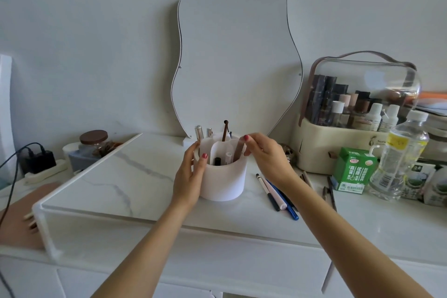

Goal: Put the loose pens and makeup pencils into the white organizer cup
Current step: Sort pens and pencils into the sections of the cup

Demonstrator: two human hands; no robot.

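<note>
The white organizer cup [223,182] stands on the marble tabletop below the mirror, with several pencils and tubes upright in its compartments. My left hand [191,174] grips the cup's left wall, thumb over the rim. At the right rim, the fingertips of my right hand [263,155] pinch a brownish pencil [239,151] that stands tilted inside the cup. Three loose pens [275,192] lie side by side on the table right of the cup. Further right lie thin dark pencils [330,192].
A wavy mirror [237,55] leans on the wall behind the cup. To the right stand a cream cosmetics case [338,147], a green drink carton [353,169] and a water bottle [401,155]. A clear acrylic riser [48,220] sits at left, with a jar [94,140] and charger [41,159] behind.
</note>
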